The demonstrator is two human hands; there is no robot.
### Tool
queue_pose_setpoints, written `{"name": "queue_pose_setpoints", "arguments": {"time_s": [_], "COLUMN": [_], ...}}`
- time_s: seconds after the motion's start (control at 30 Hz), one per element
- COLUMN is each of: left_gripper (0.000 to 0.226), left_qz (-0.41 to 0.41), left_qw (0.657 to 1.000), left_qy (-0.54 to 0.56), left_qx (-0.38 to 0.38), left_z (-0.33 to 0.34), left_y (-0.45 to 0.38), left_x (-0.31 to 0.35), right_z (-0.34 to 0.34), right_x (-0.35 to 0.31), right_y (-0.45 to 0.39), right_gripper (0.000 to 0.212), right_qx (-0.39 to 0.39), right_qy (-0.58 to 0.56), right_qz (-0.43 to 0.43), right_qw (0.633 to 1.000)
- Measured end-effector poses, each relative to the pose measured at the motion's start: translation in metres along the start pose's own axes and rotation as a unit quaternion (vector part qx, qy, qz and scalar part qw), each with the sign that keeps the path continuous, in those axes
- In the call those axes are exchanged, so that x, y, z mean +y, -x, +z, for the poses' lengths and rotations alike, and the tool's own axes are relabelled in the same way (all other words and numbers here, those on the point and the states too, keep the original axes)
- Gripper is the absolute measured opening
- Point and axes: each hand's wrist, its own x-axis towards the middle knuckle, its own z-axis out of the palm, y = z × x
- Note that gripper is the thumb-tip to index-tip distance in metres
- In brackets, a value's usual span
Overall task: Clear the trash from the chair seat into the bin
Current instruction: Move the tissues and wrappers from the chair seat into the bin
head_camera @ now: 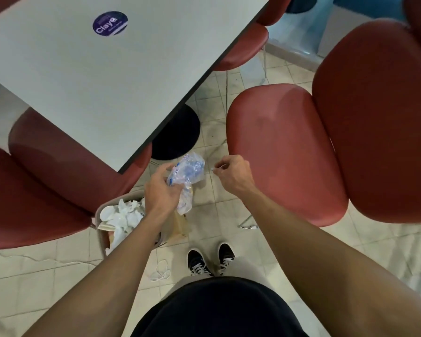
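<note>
The left hand [161, 190] is gripping a crumpled clear plastic bag with blue print [185, 177], holding it just right of the beige bin filled with white crumpled paper [122, 220] on the tiled floor. The right hand [233, 175] is pinching a tiny pale scrap near the red cushioned chair seat [284, 152]

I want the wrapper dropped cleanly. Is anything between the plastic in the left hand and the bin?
Nothing visible blocks it. The left hand holds the crumpled plastic wrapper just up and right of the bin. The bin's mouth is open, though white paper already fills much of it.
</note>
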Motion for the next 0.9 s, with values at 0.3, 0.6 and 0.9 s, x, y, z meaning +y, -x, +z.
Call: {"name": "queue_pose_setpoints", "arguments": {"time_s": [0.3,0.6,0.9], "left_gripper": [0.044,0.027,0.026], "left_qz": [-0.044,-0.098,-0.158], "left_qw": [0.994,0.989,0.986], "left_qy": [0.056,0.000,-0.012], "left_qx": [0.081,0.114,0.049], "left_z": [-0.044,-0.112,-0.118], "left_y": [0.015,0.024,0.011], "left_x": [-0.042,-0.130,-0.209], "right_z": [0.029,0.108,0.203], "right_x": [-0.022,-0.045,-0.050], "right_y": [0.014,0.043,0.066], "right_gripper": [0.005,0.019,0.023], "right_qx": [-0.063,-0.155,-0.150], "right_qy": [0.053,0.067,0.149], "right_qz": [-0.060,-0.050,0.003], "right_qw": [0.995,0.984,0.977]}}
